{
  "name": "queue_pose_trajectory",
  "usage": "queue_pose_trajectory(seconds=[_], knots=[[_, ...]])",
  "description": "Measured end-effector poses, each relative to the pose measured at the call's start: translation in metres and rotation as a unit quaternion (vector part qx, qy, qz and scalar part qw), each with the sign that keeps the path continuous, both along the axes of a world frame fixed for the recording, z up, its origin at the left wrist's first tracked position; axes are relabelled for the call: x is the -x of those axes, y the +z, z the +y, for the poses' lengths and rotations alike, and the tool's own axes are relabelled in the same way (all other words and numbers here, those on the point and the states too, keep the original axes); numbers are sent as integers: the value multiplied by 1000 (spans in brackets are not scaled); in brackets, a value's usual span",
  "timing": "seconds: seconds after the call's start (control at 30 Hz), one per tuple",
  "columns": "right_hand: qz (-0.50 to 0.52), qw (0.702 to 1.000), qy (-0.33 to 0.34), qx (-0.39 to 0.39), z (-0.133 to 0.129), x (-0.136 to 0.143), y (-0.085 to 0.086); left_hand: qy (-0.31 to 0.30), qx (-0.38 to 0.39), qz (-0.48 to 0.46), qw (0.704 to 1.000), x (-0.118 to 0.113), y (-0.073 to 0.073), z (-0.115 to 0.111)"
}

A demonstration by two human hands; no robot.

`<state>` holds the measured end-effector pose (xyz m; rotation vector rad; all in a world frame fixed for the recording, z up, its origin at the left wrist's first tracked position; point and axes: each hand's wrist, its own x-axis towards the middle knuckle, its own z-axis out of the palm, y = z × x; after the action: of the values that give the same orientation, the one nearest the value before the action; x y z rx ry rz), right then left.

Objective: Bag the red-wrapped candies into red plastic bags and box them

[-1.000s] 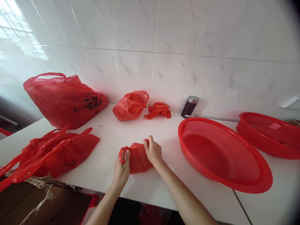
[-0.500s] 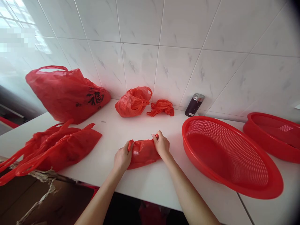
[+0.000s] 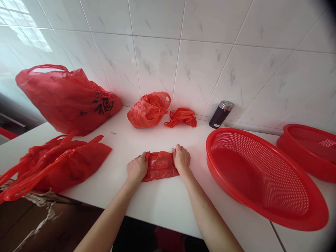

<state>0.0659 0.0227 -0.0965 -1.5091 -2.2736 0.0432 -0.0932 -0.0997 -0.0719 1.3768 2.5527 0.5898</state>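
Note:
A small red plastic bag (image 3: pixel 161 166) lies on the white table in front of me, with something boxy showing faintly through its film. My left hand (image 3: pixel 137 168) is closed on the bag's left upper corner. At the right upper corner, my right hand (image 3: pixel 181 159) grips the film, its fingers curled in. Between the two hands the bag's top edge is stretched across. What exactly is inside cannot be made out.
Left on the table (image 3: pixel 118 147) are a big red bag with black lettering (image 3: pixel 68 99) and a flatter red bag (image 3: pixel 78 162). By the tiled wall sit a red bag (image 3: pixel 147 110), a crumpled one (image 3: pixel 182 117) and a dark flask (image 3: pixel 220 114). Red baskets (image 3: pixel 236 168) stand right.
Both hands still hold the bag's corners. Its front has become flatter and shorter, and my right hand's fingers have curled in more. The view has shifted slightly.

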Motion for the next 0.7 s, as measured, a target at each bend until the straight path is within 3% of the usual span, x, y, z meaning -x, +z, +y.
queue_pose_trajectory(seconds=[0.2,0.33,0.4,0.5,0.53,0.6,0.7], knots=[[40,998,-36,14,4,-2,-3,45,-61,-95,993,5,1,-5],[62,996,-58,12,3,-3,-5,52,-128,-196,971,2,8,-34],[70,995,-64,12,2,-2,-5,42,-176,-294,938,-2,11,-53],[93,994,-63,17,2,-4,-5,36,-228,-481,846,-3,18,-73],[111,992,-57,17,2,-5,-4,34,-219,-513,829,-2,21,-76],[155,987,-33,10,2,-8,-4,37,-200,-472,858,1,31,-76],[207,978,15,-10,1,-11,-4,44,-290,-204,934,-4,50,-63]])
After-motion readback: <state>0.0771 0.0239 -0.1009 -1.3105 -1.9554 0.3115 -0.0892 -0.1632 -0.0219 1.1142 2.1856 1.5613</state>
